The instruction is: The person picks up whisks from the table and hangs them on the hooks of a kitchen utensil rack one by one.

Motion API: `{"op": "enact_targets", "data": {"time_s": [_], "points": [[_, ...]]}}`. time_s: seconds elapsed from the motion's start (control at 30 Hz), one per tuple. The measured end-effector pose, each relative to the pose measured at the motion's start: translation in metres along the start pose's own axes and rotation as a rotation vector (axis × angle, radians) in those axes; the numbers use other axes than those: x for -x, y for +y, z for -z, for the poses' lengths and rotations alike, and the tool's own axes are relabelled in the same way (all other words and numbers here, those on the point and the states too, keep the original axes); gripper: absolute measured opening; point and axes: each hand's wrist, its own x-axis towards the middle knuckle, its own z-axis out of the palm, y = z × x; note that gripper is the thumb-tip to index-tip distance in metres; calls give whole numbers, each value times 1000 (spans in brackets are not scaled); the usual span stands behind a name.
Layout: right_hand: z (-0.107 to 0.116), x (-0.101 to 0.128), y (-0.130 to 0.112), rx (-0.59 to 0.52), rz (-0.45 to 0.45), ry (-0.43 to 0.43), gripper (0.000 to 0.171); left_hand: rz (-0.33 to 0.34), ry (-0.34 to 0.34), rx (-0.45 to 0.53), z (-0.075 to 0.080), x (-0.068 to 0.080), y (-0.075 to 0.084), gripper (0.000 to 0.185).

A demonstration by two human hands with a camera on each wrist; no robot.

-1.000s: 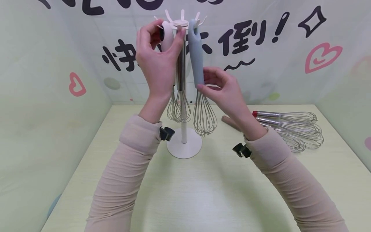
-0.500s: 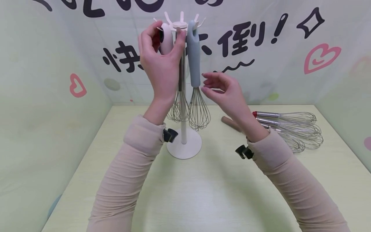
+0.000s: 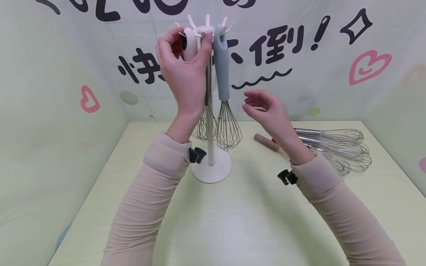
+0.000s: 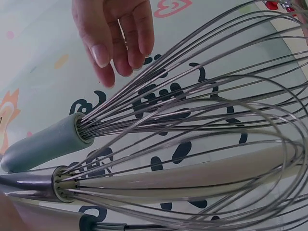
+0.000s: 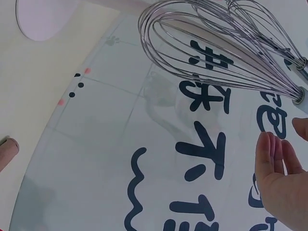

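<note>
The blue-handled whisk (image 3: pixel 222 70) hangs wires-down from the white stand (image 3: pixel 211 173), next to a steel-handled whisk (image 3: pixel 209 87). The left hand (image 3: pixel 186 79) has its grip curled round the white-handled whisk (image 3: pixel 191 47) near the hooks (image 3: pixel 208 19); the right hand (image 3: pixel 270 112), fingers relaxed and grip narrowly parted, is near the blue-handled whisk but apart from it. Other whisks (image 3: pixel 332 140) lie on the counter (image 3: pixel 233 221).

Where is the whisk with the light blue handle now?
In the head view, the blue-handled whisk hangs on the right side of the white stand, between the left hand and the right hand.
</note>
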Motion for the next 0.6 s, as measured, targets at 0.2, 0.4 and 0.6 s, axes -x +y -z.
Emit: {"op": "enact_targets", "data": {"time_s": [0.2,0.4,0.6], "points": [[7,2,10,32,-20,28,37,-1,13,-8,0,0,1,52],[15,4,23,63,-51,35,37,11,36,-12,0,1,1,50],[25,7,39,118,-105,33,37,2,46,-14,-1,2,1,48]]}}
